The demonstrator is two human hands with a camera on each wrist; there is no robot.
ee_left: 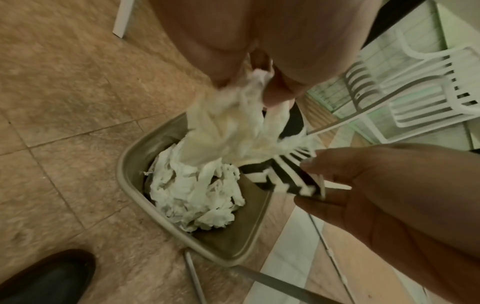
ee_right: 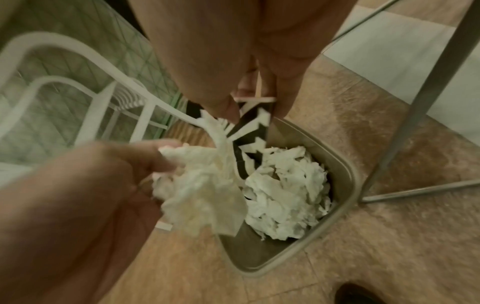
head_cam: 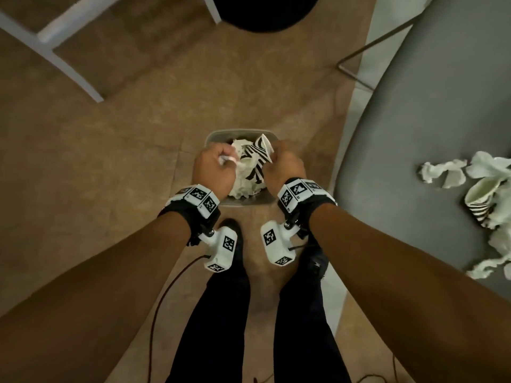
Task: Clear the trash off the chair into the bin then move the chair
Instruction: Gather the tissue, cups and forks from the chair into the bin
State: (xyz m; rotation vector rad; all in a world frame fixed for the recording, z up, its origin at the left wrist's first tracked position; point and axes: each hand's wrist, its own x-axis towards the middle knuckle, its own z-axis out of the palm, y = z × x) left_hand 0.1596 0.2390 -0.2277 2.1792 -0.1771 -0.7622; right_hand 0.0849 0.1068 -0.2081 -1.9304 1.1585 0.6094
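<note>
Here, both hands over bin (head_cam: 214, 136): L hand (head_cam: 214, 168) grips tissue (ee_left: 228, 131), R hand (head_cam: 284, 167) pinches striped cup (ee_right: 253, 131); only head view shows chair (head_cam: 414, 134).

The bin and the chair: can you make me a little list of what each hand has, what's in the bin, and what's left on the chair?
left hand: pinches a crumpled tissue above the bin
right hand: holds a striped paper cup over the bin
bin: on the floor, holds crumpled tissues
chair: grey seat, more tissues and another striped cup lying on it
chair cleared: not yet
</note>
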